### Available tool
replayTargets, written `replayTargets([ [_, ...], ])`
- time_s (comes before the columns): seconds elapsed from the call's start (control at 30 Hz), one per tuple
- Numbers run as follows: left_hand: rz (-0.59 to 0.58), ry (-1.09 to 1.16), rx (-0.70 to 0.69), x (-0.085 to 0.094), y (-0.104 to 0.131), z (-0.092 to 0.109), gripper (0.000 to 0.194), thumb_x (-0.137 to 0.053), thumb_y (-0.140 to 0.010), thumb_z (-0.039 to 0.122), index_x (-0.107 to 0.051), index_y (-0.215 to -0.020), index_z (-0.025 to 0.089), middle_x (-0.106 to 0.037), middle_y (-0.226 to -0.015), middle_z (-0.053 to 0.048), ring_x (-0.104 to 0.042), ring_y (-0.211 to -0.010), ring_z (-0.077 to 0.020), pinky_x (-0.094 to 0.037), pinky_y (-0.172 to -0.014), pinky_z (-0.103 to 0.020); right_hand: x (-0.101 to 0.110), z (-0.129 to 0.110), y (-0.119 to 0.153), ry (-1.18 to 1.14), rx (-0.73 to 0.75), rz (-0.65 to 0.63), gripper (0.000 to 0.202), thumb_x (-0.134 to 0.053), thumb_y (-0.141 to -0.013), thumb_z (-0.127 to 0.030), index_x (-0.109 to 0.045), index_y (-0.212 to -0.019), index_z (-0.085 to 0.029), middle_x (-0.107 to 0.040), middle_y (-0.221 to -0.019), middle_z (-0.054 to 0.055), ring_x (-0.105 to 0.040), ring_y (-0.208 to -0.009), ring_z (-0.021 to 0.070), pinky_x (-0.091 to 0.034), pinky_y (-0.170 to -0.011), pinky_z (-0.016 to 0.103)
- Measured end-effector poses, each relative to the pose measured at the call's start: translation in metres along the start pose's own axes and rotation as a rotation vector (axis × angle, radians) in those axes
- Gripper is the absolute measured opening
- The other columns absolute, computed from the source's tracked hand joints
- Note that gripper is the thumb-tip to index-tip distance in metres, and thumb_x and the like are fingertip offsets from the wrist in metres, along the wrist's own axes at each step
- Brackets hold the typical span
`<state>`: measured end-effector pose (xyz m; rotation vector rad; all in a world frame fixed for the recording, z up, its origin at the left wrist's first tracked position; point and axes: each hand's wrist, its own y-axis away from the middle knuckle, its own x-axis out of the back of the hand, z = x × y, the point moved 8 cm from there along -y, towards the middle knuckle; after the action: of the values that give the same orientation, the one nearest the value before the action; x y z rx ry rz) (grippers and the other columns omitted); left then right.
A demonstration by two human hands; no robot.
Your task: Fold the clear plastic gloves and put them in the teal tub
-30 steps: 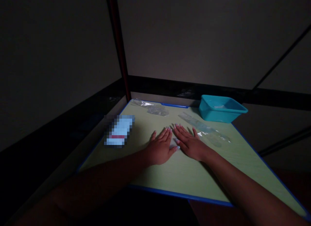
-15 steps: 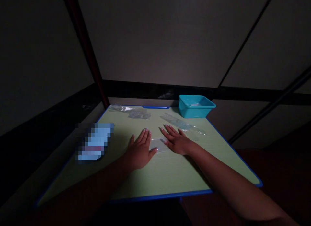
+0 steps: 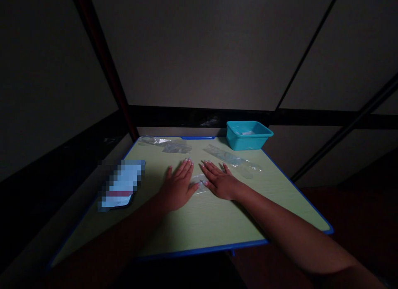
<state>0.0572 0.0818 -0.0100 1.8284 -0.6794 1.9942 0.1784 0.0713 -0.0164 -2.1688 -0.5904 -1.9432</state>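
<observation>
Head view shows the left hand [image 3: 175, 190] and right hand [image 3: 221, 184] spread palms-down, grasping nothing. Between and seemingly under them lies clear plastic film [image 3: 202, 189], apparently pressed flat against the tabletop [image 3: 205, 224].

Over there I've got a plastic sheet [image 3: 202, 189] on the table [image 3: 211, 224], my left grip [image 3: 178, 189] over one end, my right grip [image 3: 222, 184] over the other. A phone [image 3: 124, 182] lies to the left. Behind them, plastic wrappers [image 3: 177, 147] lie back left and plastic film [image 3: 231, 158] lies right. A tub [image 3: 248, 143] sits at the back right corner.
</observation>
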Motion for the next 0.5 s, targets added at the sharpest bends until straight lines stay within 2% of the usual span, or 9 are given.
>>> replayTargets([
  [0.1, -0.099, 0.032, -0.052, -0.012, 0.001, 0.005, 0.067, -0.029, -0.092, 0.050, -0.017, -0.148, 0.014, -0.013, -0.154, -0.012, -0.010, -0.142, -0.0257, -0.018, -0.110, -0.054, -0.001, 0.002, -0.002, -0.024, -0.008, -0.007, 0.063, -0.022, -0.095, -0.047, -0.004, -0.150, -0.021, -0.001, -0.155, 0.007, -0.001, -0.142, 0.0240, -0.002, -0.109, 0.060],
  [0.2, -0.168, 0.032, -0.038, -0.018, 0.002, 0.003, 0.072, -0.029, -0.091, 0.053, -0.015, -0.148, 0.011, -0.011, -0.153, -0.015, -0.009, -0.143, -0.0260, -0.017, -0.109, -0.056, -0.003, 0.006, -0.003, -0.051, -0.026, -0.039, 0.064, -0.020, -0.094, -0.052, -0.004, -0.149, -0.023, 0.003, -0.155, 0.006, 0.002, -0.142, 0.0242, -0.005, -0.109, 0.060],
  [0.33, -0.204, 0.032, 0.027, -0.017, 0.001, -0.005, 0.075, -0.031, -0.089, 0.056, -0.013, -0.148, 0.013, -0.007, -0.154, -0.014, -0.007, -0.143, -0.0264, -0.016, -0.108, -0.058, -0.001, 0.016, -0.002, -0.056, -0.066, -0.058, 0.064, -0.019, -0.093, -0.056, -0.005, -0.149, -0.028, 0.004, -0.155, 0.004, 0.004, -0.142, 0.0253, -0.006, -0.109, 0.059],
  [0.5, -0.208, 0.016, 0.080, -0.018, 0.001, -0.019, 0.074, -0.029, -0.090, 0.057, -0.013, -0.148, 0.015, -0.007, -0.154, -0.013, -0.005, -0.143, -0.0287, -0.016, -0.107, -0.061, 0.002, 0.032, 0.001, -0.034, -0.150, -0.097, 0.063, -0.018, -0.094, -0.053, -0.003, -0.149, -0.027, 0.005, -0.155, 0.005, 0.004, -0.142, 0.0265, -0.005, -0.107, 0.062],
])
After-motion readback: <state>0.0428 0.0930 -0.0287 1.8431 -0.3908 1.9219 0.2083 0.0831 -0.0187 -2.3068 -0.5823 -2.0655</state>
